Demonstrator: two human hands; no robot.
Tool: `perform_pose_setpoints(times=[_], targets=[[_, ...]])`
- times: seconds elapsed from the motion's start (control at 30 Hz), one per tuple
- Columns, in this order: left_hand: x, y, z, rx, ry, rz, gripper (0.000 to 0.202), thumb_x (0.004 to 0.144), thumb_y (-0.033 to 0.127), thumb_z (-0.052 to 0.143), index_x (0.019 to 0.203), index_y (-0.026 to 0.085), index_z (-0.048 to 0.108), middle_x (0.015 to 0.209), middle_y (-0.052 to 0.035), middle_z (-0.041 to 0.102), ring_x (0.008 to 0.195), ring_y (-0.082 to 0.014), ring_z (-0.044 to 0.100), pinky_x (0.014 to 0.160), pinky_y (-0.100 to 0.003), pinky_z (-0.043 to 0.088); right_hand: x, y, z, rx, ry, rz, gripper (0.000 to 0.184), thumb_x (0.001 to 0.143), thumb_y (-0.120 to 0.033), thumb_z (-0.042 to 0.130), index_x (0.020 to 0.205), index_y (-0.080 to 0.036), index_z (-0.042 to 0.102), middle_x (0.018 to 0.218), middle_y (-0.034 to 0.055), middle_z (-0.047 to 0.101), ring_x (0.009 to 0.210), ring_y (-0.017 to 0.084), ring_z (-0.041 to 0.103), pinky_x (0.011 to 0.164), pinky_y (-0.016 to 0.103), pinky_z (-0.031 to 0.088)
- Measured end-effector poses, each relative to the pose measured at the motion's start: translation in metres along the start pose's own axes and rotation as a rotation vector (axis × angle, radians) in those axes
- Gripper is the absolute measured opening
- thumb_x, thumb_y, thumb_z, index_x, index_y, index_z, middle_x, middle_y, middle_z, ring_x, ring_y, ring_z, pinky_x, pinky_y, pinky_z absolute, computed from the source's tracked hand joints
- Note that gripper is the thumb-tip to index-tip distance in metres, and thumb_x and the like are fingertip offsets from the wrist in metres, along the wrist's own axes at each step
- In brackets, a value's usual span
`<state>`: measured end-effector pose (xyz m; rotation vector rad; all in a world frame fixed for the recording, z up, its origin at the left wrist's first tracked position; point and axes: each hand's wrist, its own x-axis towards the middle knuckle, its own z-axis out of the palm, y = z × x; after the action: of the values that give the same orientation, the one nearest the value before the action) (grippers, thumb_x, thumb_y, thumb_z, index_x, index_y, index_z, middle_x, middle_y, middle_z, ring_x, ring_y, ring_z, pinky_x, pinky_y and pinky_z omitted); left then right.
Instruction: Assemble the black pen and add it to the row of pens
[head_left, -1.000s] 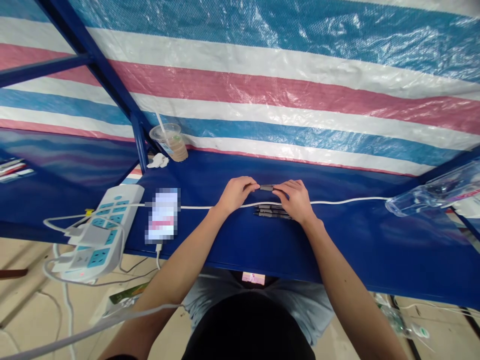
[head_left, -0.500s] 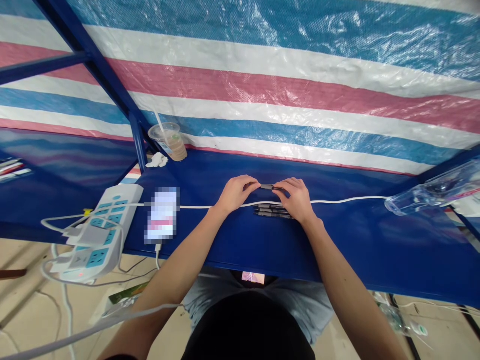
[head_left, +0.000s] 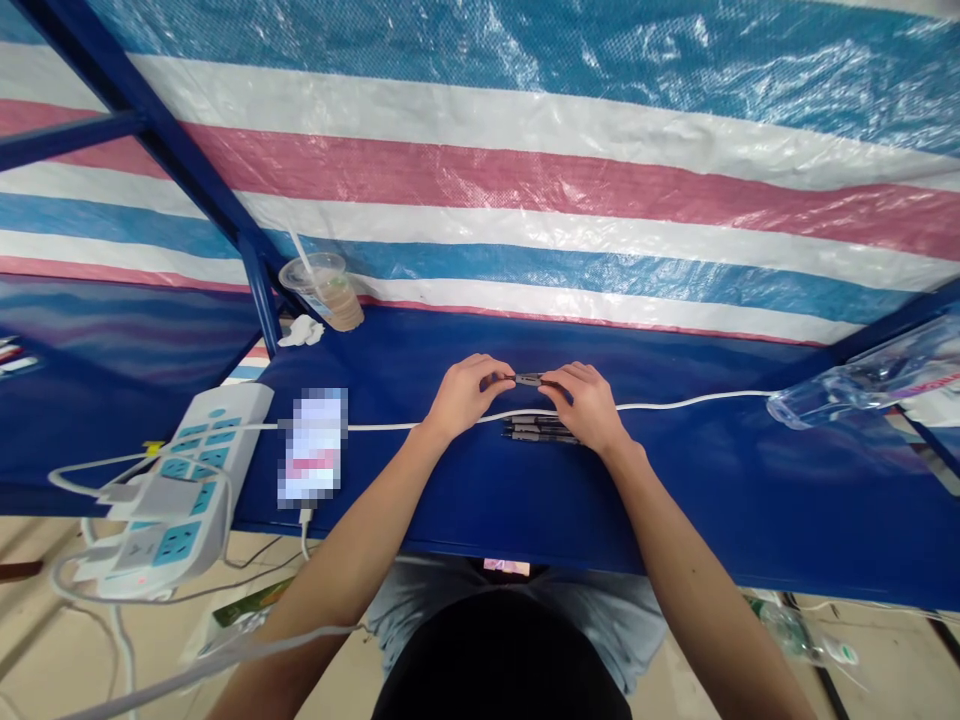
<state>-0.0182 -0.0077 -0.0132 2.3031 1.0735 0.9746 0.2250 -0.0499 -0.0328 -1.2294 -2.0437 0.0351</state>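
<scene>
My left hand [head_left: 463,393] and my right hand [head_left: 583,401] meet over the middle of the blue table [head_left: 465,490]. Both pinch the ends of a small dark pen-like part [head_left: 529,379] held just above the surface. Under my right hand lie a few more dark pens [head_left: 534,429] side by side. A white cable [head_left: 675,403] runs across the table beneath both hands.
A phone [head_left: 313,449] lies left of my hands, with a white power strip [head_left: 169,493] at the table's left edge. A plastic cup with a straw [head_left: 322,291] stands at the back left beside a blue frame post. A clear plastic bag [head_left: 870,380] lies far right.
The view has shifted slightly, so everything sits a little lower and to the left. My hands stay together on the small dark part, fingers adjusting a little.
</scene>
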Motion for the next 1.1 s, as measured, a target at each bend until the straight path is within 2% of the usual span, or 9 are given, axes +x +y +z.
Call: perform_pose_setpoints(times=[0.13, 0.27, 0.53, 0.7, 0.83, 0.93, 1.1], targets=[[0.0001, 0.0043, -0.0022, 0.006, -0.045, -0.046, 0.029, 0.109, 0.042, 0.057, 0.106, 0.023, 0.078, 0.100, -0.0047, 0.079, 0.090, -0.0206, 0.069, 0.084, -0.032, 0.051, 0.0005, 0.0000, 0.0009, 0.027, 0.009, -0.002, 0.013, 0.106, -0.030, 0.064, 0.101, -0.024, 0.074, 0.098, 0.0062, 0.079, 0.087, 0.025, 0.067, 0.082, 0.041, 0.049], [0.0006, 0.0007, -0.0012, 0.013, -0.092, -0.055, 0.034, 0.111, 0.037, 0.052, 0.093, 0.022, 0.077, 0.091, -0.0040, 0.079, 0.088, -0.0209, 0.070, 0.083, -0.033, 0.051, 0.0005, -0.0008, 0.0025, 0.043, 0.006, -0.006, 0.013, 0.106, -0.030, 0.064, 0.100, -0.024, 0.074, 0.100, 0.0064, 0.079, 0.090, 0.025, 0.068, 0.085, 0.041, 0.050], [-0.0007, -0.0002, -0.0024, -0.029, -0.014, 0.038, 0.023, 0.106, 0.041, 0.065, 0.101, 0.023, 0.078, 0.100, -0.0057, 0.080, 0.094, -0.0216, 0.072, 0.088, -0.034, 0.055, 0.0004, -0.0020, 0.0025, -0.020, -0.003, -0.024, 0.020, 0.109, -0.032, 0.060, 0.101, -0.023, 0.076, 0.095, 0.0065, 0.079, 0.086, 0.024, 0.066, 0.080, 0.040, 0.046], [0.0006, 0.0008, -0.0041, 0.025, -0.040, 0.011, 0.030, 0.109, 0.045, 0.057, 0.108, 0.023, 0.078, 0.104, -0.0049, 0.080, 0.094, -0.0214, 0.071, 0.089, -0.034, 0.053, 0.0027, -0.0009, 0.0053, -0.022, 0.023, -0.027, 0.020, 0.109, -0.033, 0.060, 0.103, -0.024, 0.076, 0.099, 0.0069, 0.080, 0.089, 0.024, 0.067, 0.084, 0.040, 0.048], [0.0017, -0.0036, -0.0024, 0.077, -0.087, 0.019, 0.039, 0.112, 0.045, 0.050, 0.098, 0.022, 0.078, 0.094, -0.0044, 0.080, 0.089, -0.0218, 0.071, 0.088, -0.035, 0.052, 0.0041, -0.0006, 0.0061, -0.008, 0.005, -0.021, 0.018, 0.109, -0.032, 0.060, 0.104, -0.025, 0.076, 0.102, 0.0069, 0.080, 0.092, 0.025, 0.068, 0.087, 0.040, 0.049], [0.0008, -0.0050, -0.0009, 0.073, -0.079, 0.045, 0.039, 0.111, 0.047, 0.052, 0.099, 0.022, 0.079, 0.096, -0.0055, 0.081, 0.088, -0.0220, 0.072, 0.085, -0.035, 0.052, 0.0028, -0.0006, 0.0059, -0.030, -0.004, -0.042, 0.016, 0.108, -0.031, 0.061, 0.102, -0.024, 0.075, 0.098, 0.0061, 0.079, 0.091, 0.024, 0.067, 0.084, 0.040, 0.046], [-0.0005, -0.0023, 0.0008, 0.077, -0.053, 0.068, 0.034, 0.108, 0.049, 0.058, 0.101, 0.023, 0.080, 0.102, -0.0056, 0.082, 0.094, -0.0226, 0.075, 0.090, -0.037, 0.053, 0.0010, -0.0011, 0.0054, -0.102, -0.015, -0.068, 0.016, 0.108, -0.025, 0.060, 0.102, -0.021, 0.074, 0.091, 0.0058, 0.078, 0.084, 0.024, 0.067, 0.079, 0.038, 0.042]])
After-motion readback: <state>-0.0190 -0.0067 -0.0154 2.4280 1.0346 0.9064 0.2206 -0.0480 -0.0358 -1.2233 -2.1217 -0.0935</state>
